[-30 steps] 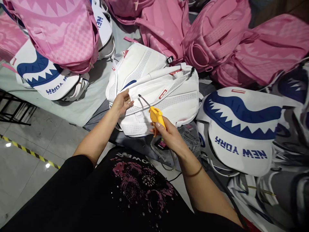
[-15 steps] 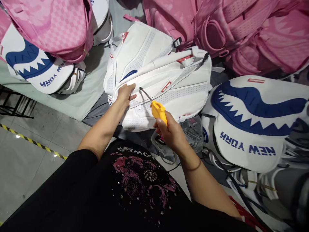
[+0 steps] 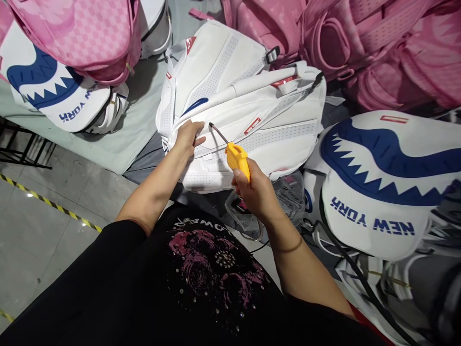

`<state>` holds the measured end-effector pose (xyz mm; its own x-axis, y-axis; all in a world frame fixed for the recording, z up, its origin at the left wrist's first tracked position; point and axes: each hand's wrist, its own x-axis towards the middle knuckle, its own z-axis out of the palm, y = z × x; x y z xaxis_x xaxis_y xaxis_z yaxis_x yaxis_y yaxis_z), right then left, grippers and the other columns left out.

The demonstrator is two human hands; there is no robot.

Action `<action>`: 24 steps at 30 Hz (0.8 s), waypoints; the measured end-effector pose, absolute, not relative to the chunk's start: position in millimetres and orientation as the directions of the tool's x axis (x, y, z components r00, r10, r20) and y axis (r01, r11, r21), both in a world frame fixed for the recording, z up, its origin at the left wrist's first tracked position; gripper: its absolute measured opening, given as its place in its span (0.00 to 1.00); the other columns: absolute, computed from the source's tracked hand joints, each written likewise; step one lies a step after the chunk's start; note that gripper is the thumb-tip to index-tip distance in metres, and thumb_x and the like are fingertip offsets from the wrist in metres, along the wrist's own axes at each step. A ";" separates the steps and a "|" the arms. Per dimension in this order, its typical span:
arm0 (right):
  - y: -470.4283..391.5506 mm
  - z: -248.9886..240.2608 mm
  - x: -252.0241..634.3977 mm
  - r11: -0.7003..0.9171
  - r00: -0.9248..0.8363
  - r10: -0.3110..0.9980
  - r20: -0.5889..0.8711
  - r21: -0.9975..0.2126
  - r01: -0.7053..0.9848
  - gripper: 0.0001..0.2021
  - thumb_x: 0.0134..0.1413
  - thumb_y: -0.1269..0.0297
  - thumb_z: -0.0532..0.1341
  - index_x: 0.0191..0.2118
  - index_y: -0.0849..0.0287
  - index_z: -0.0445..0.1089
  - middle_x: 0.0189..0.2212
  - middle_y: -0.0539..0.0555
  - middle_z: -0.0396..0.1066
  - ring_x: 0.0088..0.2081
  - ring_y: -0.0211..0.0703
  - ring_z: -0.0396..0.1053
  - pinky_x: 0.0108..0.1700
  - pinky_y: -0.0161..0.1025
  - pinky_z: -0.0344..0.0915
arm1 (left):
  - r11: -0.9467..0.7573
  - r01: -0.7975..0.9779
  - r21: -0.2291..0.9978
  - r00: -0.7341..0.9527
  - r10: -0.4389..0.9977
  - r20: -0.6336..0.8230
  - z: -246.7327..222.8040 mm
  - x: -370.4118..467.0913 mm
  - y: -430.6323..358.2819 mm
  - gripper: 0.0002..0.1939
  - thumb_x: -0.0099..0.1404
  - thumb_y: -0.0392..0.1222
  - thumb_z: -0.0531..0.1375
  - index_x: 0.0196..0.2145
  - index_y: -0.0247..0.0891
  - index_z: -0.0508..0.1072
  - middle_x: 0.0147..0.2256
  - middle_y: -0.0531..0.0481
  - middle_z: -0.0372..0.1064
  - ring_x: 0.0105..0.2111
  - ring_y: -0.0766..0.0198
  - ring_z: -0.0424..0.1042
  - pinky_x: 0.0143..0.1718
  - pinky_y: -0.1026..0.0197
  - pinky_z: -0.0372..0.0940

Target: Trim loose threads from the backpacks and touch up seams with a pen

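Right now I am gripping a yellow air blow gun (image 3: 238, 158) in my right hand (image 3: 256, 190), fingers wrapping firmly around its handle, its thin dark nozzle (image 3: 219, 132) pointing at a white backpack (image 3: 284, 149). That backpack is lying directly in front of me, its strap with the red label (image 3: 252, 126) facing up. My left hand (image 3: 187, 137) is resting on its near-left part; the index finger and thumb are stretching out with a gap between them, just beside the nozzle tip, while the other fingers are hiding from view, so I cannot tell whether they are pinching any fabric. I am judging this to be the aiming step, with one hand steadying the panel and the other directing the tool; whether I am squeezing the trigger is not showing. As I am reading it, the next move is calling for a flat, steady panel and the nozzle clear of my fingertips. Clear plastic packaging (image 3: 290, 197) is sitting near my right wrist, and pink backpacks (image 3: 266, 24) are crowding the far side.
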<state>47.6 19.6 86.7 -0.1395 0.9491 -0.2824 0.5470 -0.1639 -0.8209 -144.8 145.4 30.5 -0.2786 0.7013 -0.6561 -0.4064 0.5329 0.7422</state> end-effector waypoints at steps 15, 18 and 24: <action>23.1 90.1 49.3 -0.160 -0.153 0.946 -0.285 -0.823 0.545 0.21 0.67 0.49 0.53 0.59 0.54 0.65 0.28 0.53 0.71 0.28 0.45 0.69 0.32 0.44 0.68 | 0.521 -0.391 0.758 -0.269 0.723 -0.636 27.6 -144.9 142.4 0.11 0.56 0.33 0.64 0.28 0.41 0.64 0.27 0.56 0.62 0.37 0.65 0.70 0.47 0.56 0.73; 23.9 89.5 49.8 -0.155 -0.154 0.946 -0.284 -0.817 0.555 0.21 0.67 0.48 0.53 0.57 0.54 0.65 0.27 0.52 0.71 0.28 0.46 0.70 0.32 0.45 0.68 | 0.527 -0.384 0.758 -0.250 0.731 -0.635 27.5 -144.8 142.5 0.11 0.56 0.33 0.64 0.27 0.40 0.62 0.26 0.55 0.62 0.35 0.65 0.69 0.47 0.57 0.73; 23.8 92.2 49.9 -0.153 -0.157 0.945 -0.286 -0.814 0.560 0.23 0.67 0.45 0.51 0.55 0.56 0.66 0.27 0.52 0.71 0.28 0.45 0.70 0.32 0.44 0.66 | 0.520 -0.379 0.765 -0.243 0.742 -0.625 26.2 -146.7 140.9 0.13 0.56 0.34 0.65 0.27 0.40 0.62 0.27 0.56 0.62 0.36 0.66 0.70 0.48 0.56 0.72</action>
<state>49.9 23.8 92.2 -0.1574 0.9452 -0.2859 0.5600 -0.1531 -0.8142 -146.7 140.9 26.2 -0.2430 0.7420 -0.6248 -0.3786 0.5205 0.7653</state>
